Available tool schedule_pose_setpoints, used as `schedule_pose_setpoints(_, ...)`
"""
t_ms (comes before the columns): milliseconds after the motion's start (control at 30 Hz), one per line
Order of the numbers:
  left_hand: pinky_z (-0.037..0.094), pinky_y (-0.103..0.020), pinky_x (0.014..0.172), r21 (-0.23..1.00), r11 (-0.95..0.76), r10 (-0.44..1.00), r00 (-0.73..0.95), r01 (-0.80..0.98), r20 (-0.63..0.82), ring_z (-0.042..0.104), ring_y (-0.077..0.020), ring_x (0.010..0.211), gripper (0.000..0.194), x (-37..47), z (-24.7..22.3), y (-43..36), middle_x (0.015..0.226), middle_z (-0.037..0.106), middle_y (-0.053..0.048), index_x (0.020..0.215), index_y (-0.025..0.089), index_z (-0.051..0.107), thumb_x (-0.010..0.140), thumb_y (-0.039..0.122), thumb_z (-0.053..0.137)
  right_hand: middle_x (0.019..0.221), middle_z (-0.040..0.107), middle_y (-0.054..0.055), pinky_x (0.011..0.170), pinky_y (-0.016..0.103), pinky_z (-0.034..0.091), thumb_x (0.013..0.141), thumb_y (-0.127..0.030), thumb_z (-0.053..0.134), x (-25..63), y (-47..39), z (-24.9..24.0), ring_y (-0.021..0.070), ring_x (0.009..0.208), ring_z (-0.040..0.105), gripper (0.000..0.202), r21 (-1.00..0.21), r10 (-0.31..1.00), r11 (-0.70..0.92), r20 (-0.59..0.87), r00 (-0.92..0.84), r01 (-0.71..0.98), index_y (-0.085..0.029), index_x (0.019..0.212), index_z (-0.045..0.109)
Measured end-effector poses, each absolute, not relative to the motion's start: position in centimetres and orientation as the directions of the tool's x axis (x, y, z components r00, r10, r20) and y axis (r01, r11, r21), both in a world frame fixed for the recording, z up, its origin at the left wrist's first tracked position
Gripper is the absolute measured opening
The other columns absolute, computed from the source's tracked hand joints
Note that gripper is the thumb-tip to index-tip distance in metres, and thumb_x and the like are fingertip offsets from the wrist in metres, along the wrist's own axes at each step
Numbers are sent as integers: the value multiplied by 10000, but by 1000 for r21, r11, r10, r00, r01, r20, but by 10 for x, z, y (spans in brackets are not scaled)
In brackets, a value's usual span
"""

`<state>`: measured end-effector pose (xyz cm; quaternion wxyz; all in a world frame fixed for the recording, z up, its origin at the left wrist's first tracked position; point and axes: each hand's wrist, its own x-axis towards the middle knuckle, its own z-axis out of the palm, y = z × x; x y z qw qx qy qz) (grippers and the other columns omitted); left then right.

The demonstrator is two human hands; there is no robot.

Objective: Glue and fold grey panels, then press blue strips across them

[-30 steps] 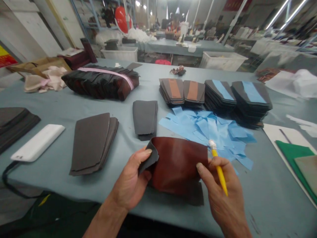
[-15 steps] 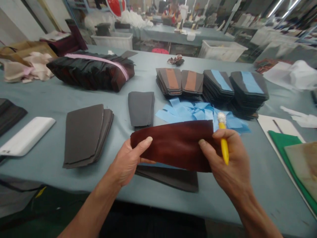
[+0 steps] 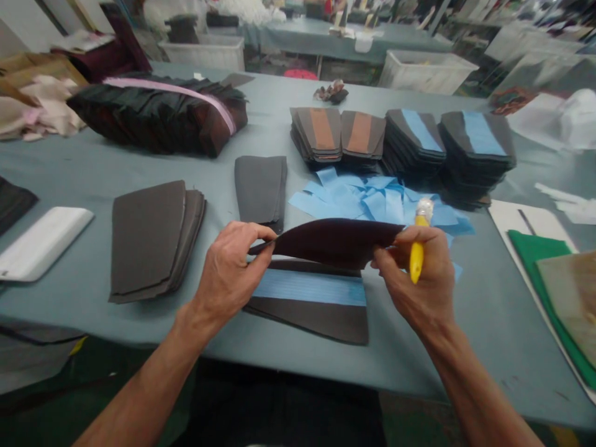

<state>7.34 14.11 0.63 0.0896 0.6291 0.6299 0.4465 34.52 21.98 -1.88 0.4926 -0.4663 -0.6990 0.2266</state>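
One panel [image 3: 333,242], left hand [image 3: 235,267] to right hand [image 3: 419,273]; device marking [image 3: 4,273] illegible.

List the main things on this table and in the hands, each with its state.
Left hand: pinching the dark panel
Right hand: holding panel and yellow tool
Dark panel: raised, bowed
Yellow tool: white end up
Blue-banded piece: lying flat
Blue strips: loose, heaped
Dark bundle: banded in pink
Large gray pieces: stacked
White device: lying flat
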Motion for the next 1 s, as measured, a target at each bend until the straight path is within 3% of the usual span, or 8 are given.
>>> schedule_pose_setpoints(233,523,-426,1031,448,-276,820,-35,850,572,703,-255,1091,228,68,-10,122,1094,794,-55,1061,222,753,969,116,574,984,799,16,743,347,615,966,-235,681,351,198,-28,210,876,791,233,-643,784,600,593,-187,476,-291,1016,461)
schedule_pose_setpoints(567,529,-419,1024,454,-262,866,1,852,499,668,-244,1135,293,71,-41,80,1187,759,-92,1154,210,750,976,37,596,1056,828,-6,815,328,627,988,-203,647,371,158,-53,193,977,801,176,-581,792,608,493,-361,540,-296,1034,505)
schedule_pose_setpoints(1000,480,-557,1109,411,-262,917,92,873,389,582,-330,1341,356,66,-43,61,1350,713,-102,1247,256,697,985,40,590,1116,824,0,844,403,658,966,-152,642,388,151,-54,230,1025,790,179,-488,718,696,467,-515,527,-309,1015,574)
